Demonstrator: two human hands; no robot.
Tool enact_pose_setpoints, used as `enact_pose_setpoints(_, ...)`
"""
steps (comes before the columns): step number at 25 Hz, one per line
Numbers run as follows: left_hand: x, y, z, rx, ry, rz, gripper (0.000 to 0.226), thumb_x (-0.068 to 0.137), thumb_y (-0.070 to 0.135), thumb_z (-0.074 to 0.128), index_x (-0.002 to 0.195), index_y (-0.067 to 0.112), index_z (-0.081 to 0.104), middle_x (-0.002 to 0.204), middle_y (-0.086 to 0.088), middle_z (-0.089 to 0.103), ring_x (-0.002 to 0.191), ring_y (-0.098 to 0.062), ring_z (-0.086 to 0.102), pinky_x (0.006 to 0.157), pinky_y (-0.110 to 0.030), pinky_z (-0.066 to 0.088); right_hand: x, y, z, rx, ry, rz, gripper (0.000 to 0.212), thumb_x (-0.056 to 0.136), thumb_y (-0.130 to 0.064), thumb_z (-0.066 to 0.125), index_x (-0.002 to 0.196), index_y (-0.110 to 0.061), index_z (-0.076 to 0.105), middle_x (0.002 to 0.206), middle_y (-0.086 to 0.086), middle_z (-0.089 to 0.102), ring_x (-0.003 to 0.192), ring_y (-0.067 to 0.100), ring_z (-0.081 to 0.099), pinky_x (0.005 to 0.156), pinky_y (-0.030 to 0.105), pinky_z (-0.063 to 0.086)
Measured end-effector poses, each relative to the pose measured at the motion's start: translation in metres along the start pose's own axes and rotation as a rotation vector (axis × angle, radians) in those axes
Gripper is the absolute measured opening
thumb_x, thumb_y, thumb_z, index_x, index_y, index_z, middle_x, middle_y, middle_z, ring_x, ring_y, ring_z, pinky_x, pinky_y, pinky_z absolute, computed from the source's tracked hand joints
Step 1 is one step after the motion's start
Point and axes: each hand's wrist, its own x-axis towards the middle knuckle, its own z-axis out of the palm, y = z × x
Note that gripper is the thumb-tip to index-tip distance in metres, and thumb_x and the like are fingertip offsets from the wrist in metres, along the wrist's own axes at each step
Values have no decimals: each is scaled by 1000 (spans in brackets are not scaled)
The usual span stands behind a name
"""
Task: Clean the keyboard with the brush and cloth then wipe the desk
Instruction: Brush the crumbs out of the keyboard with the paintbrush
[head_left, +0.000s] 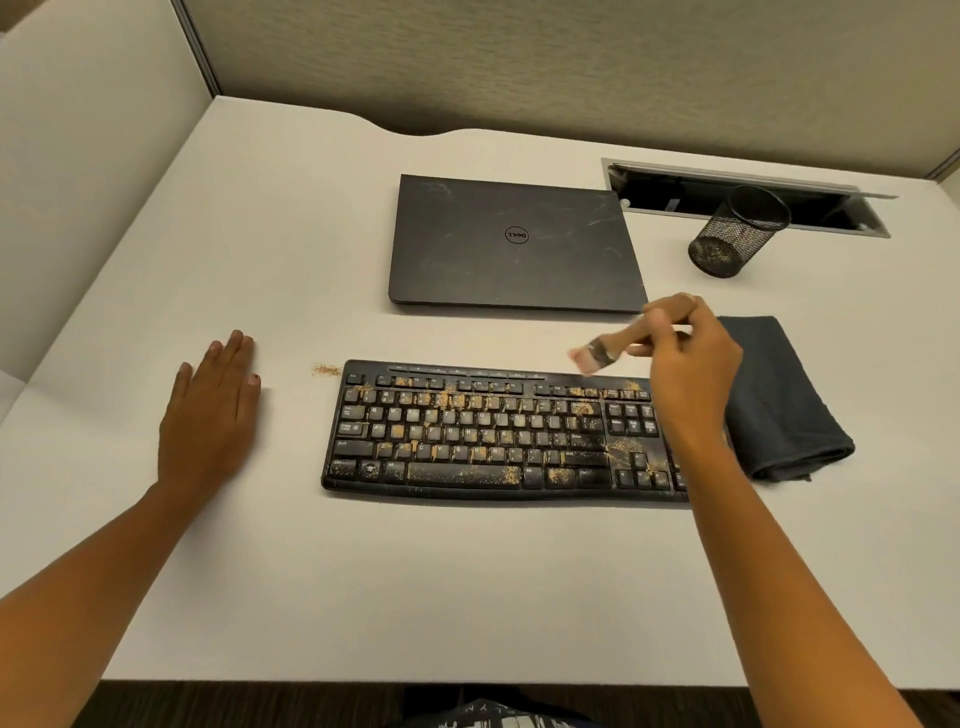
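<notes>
A black keyboard (467, 431) lies in the middle of the white desk (415, 582), sprinkled with tan crumbs. My right hand (693, 364) hovers over its right end and grips a small wooden-handled brush (602, 353), bristles pointing left above the keyboard's top edge; the brush is blurred. My right forearm hides the keyboard's right end. A folded dark cloth (779, 400) lies just right of the keyboard. My left hand (213, 415) rests flat on the desk to the keyboard's left, holding nothing.
A closed dark laptop (514, 244) lies behind the keyboard. A black mesh pen cup (732, 234) stands at the back right by a cable slot (748, 197). A small pile of crumbs (326, 370) sits by the keyboard's top left corner. Partition walls enclose the desk.
</notes>
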Motion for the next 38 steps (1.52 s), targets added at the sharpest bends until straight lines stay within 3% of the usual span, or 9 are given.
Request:
enact_pose_setpoints(4,0,2,-1,-19,-5,-10,47,106,21,32,152,13,32,159,-2,28,148,-20,22,120,-36,6,-13,8,19,-57,-13,-46,15,99,-26,51,92,-16,59,89,3,65,72,16,68,62,22,56)
enact_pose_setpoints(7,0,4,-2,-22,-2,-11,46,106,18,35,152,12,32,159,-3,29,148,-21,23,119,-36,6,-9,21,-5,-108,59,-33,17,99,-23,50,90,-11,59,86,5,64,73,14,63,61,10,48)
enact_pose_setpoints(11,0,1,0,-19,-10,-9,46,106,18,34,152,12,32,159,-3,28,148,-21,22,118,-33,4,0,38,-39,-185,123,-62,17,99,-23,50,89,-12,59,87,7,64,77,19,62,68,29,53)
enact_pose_setpoints(15,0,1,0,-16,-16,-9,46,106,19,33,152,12,32,159,-3,28,148,-22,22,118,-33,4,0,30,-42,-94,199,-52,18,99,-20,51,97,-6,63,93,4,63,75,5,63,62,6,46)
enact_pose_setpoints(18,0,3,0,-22,2,-18,46,106,18,35,151,12,34,158,-4,30,147,-22,24,118,-34,6,-2,26,-45,-78,288,-51,19,99,-17,52,99,-2,63,93,3,60,74,-9,60,61,0,42)
enact_pose_setpoints(26,0,1,1,-21,16,2,48,105,25,29,151,12,34,158,-4,30,147,-22,25,118,-36,7,-15,30,-7,2,28,-22,16,98,-25,53,100,-14,65,97,0,67,85,14,68,71,21,57)
enact_pose_setpoints(29,0,0,3,-11,23,-6,48,106,25,29,151,11,34,158,-4,30,147,-22,25,118,-34,5,-6,39,-21,-64,92,-5,16,98,-24,52,95,-12,62,92,2,65,81,13,65,70,18,53)
enact_pose_setpoints(32,0,-2,4,0,35,5,57,101,35,20,150,11,36,157,-5,33,146,-24,27,118,-30,4,2,42,-37,-156,180,-29,18,98,-27,50,92,-13,61,88,5,64,77,21,65,71,40,57)
enact_pose_setpoints(38,0,-1,4,5,37,11,56,101,34,21,150,11,36,157,-6,33,146,-25,28,119,-40,11,1,26,-28,-87,222,-119,21,99,-31,50,96,-12,61,88,4,66,67,14,67,62,28,57)
